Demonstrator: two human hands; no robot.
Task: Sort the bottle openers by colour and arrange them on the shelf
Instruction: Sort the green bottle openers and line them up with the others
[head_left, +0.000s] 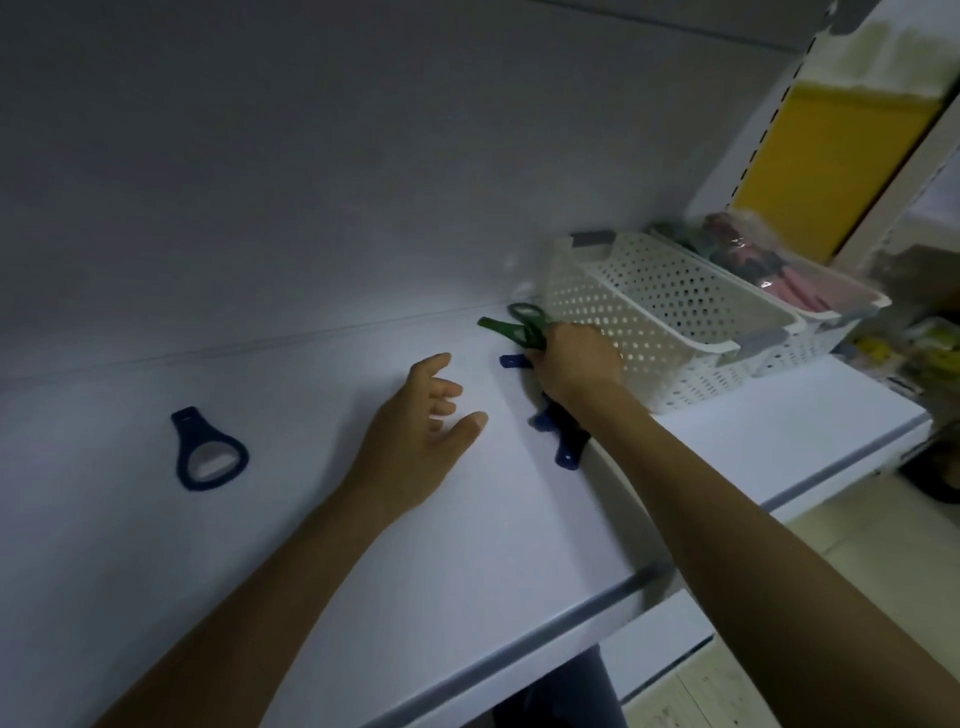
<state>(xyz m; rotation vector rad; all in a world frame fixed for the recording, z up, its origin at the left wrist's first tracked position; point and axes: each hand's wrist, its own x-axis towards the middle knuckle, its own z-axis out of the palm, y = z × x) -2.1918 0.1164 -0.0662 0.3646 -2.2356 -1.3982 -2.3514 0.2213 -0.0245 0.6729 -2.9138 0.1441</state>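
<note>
Right hand grips green bottle openers just left of the white perforated basket, blue openers beneath its wrist; left hand hovers spread and empty, a lone blue opener lying far left on the shelf.

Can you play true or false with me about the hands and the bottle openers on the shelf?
1. The right hand holds green bottle openers. True.
2. The left hand grips a blue opener. False: it is open and empty.
3. A lone dark blue bottle opener lies flat on the shelf, far left. True.
4. The white basket stands left of both hands. False: it stands to their right.
5. More blue openers lie under the right arm. True.
</note>
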